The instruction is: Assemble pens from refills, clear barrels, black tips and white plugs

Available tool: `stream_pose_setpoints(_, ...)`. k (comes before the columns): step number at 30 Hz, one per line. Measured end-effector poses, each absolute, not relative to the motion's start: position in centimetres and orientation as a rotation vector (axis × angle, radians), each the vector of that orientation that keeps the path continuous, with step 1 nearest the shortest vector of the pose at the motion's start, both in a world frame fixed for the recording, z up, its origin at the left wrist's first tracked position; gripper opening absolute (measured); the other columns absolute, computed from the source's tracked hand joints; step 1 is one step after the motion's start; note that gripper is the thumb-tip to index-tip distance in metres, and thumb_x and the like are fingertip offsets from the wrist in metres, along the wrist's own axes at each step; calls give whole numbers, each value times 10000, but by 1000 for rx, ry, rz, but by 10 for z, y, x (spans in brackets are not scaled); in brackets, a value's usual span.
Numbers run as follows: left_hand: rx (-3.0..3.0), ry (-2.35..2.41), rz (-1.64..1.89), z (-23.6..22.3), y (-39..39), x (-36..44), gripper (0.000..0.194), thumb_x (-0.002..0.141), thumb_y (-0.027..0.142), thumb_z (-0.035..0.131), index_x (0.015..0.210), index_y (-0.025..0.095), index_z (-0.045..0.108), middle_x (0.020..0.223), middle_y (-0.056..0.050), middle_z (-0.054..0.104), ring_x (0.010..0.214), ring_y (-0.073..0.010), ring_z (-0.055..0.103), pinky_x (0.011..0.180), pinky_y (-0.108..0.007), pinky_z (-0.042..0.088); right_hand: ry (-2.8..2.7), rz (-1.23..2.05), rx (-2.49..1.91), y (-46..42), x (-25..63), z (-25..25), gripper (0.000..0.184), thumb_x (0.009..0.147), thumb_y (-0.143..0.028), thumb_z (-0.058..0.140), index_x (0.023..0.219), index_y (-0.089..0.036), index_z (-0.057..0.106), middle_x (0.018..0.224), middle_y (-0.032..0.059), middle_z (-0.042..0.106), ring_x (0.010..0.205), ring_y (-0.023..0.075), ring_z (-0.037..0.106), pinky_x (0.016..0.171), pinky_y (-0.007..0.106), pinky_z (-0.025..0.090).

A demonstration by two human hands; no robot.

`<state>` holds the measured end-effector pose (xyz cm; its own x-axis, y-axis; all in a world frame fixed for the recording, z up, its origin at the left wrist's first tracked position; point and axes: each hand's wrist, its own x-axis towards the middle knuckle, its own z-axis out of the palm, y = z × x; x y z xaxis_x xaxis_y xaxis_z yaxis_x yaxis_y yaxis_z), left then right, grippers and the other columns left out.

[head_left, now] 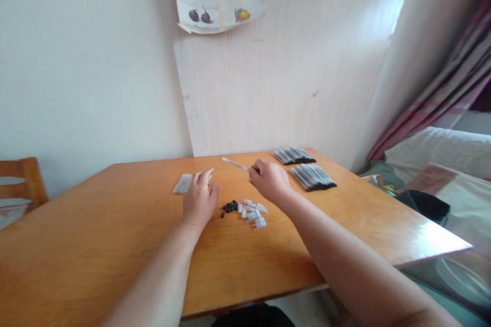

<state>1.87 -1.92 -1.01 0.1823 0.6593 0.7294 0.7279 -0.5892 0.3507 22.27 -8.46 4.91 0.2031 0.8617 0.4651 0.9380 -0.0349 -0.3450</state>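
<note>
My right hand [267, 180] is closed around one end of a clear, slim pen barrel [233, 164], which points up and to the left over the table. My left hand [200, 199] has its thumb and fingers apart and nothing visible in them. It hovers beside a small stack of whitish pen barrels [181, 184], covering part of it. Between my forearms lie a cluster of small black plugs [230, 207] and a loose pile of translucent white pen caps [252, 211].
Two rows of pens with black ends [293, 155] [312, 177] lie at the back right of the wooden table [126, 235]. A wooden chair [34, 184] stands at the left. A bed [452, 189] and a dark container [422, 204] are beyond the right edge.
</note>
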Motion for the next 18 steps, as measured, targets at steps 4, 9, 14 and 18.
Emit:
stream_pose_setpoints(4,-2360,-1389,-1336,-13,-16,16,366,886,282,458,1234,197,536,1182,-113,573,1072,-258,588,922,-395,488,-1586,-190,-1950,-89,238,58,308,909,-419,460,860,-205,677,869,75,715,792,185,617,617,258,341)
stream_pose_setpoints(9,-2357,-1406,-1318,-12,-15,16,363,873,297,469,1213,195,547,1151,-112,592,1042,-262,596,914,-401,488,-1449,-190,-2037,-103,278,50,317,905,-439,453,875,-219,680,870,58,711,792,188,618,615,261,341)
stream_pose_setpoints(14,-2363,-1389,-1293,-11,-15,17,369,867,300,468,1207,185,551,1133,-115,604,1035,-260,596,910,-391,485,-1261,-222,-2174,-120,330,30,372,904,-468,421,887,-212,690,856,75,704,803,207,614,612,271,336)
stream_pose_setpoints(18,-2359,-1390,-1264,-12,-13,17,391,859,308,471,1216,169,551,1140,-123,608,1013,-259,595,901,-395,485,-1140,-212,-2270,-130,359,22,389,902,-457,401,917,-208,700,896,87,707,835,216,621,619,274,344)
